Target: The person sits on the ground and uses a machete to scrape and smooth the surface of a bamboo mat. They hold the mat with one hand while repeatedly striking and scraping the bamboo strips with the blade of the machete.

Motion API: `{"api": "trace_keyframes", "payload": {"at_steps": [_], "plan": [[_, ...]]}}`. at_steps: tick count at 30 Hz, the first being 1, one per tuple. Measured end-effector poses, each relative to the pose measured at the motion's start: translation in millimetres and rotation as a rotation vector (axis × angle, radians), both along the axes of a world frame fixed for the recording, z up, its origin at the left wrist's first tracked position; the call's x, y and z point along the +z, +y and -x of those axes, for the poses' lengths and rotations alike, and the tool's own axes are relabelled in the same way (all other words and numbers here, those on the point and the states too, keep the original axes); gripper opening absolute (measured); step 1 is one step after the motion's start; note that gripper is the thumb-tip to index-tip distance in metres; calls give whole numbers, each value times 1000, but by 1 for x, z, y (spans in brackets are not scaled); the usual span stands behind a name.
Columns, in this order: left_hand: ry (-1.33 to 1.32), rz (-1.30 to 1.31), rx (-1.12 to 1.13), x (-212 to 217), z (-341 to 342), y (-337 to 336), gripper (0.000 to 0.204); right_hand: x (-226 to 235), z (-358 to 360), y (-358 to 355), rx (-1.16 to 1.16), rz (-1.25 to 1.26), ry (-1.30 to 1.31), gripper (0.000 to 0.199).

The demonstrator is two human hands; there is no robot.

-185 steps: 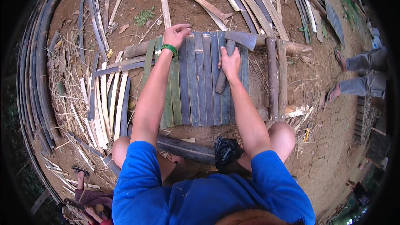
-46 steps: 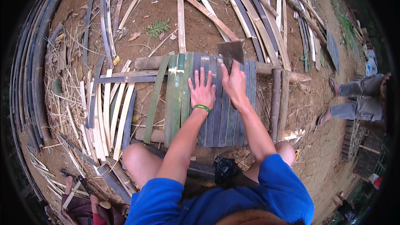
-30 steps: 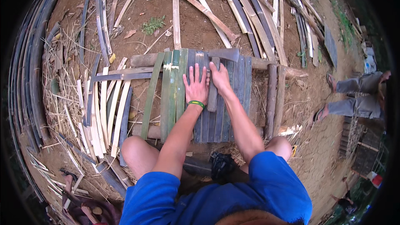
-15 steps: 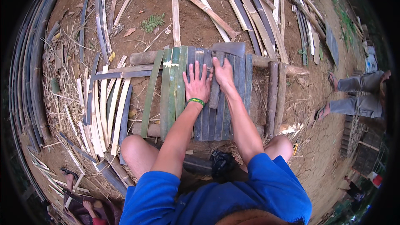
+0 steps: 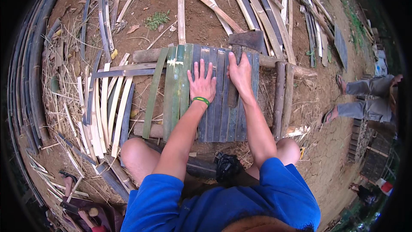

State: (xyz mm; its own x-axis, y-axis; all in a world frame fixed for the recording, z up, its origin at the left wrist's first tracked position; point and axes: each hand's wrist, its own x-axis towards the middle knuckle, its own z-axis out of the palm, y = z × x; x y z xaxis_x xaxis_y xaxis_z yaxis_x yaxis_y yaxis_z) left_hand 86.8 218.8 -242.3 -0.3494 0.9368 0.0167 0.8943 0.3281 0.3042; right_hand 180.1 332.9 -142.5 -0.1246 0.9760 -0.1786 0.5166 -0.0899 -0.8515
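Note:
My left hand lies flat with spread fingers on a row of dark and green bamboo slats. A green band circles its wrist. My right hand is closed around the wooden handle of a hatchet, near its head. The hatchet rests over the slats, its dark blade toward the far edge and its handle toward me. The slats sit side by side across two round poles. To their left, one loose green strip slants over the poles.
Split bamboo strips are piled at the left, beside long dark poles. More strips lie on the soil beyond. Two short logs stand right of the slats. A person's legs show at right; another person works at lower left.
My right hand and the hatchet have shifted right, away from my left hand, which stays flat on the slats. At lower left, the other person's arm and blade have moved.

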Motion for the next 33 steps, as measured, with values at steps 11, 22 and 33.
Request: {"api": "trace_keyframes", "payload": {"at_steps": [11,22,33], "plan": [[-5,18,-17,0,1,3,64,-17,5,-32,157,-142,-301,49],[-28,21,-15,1,3,3,65,-16,20,-15,192,-222,-267,43],[-34,20,3,-2,5,0,64,2,17,-35,18,-132,-56,49]]}}
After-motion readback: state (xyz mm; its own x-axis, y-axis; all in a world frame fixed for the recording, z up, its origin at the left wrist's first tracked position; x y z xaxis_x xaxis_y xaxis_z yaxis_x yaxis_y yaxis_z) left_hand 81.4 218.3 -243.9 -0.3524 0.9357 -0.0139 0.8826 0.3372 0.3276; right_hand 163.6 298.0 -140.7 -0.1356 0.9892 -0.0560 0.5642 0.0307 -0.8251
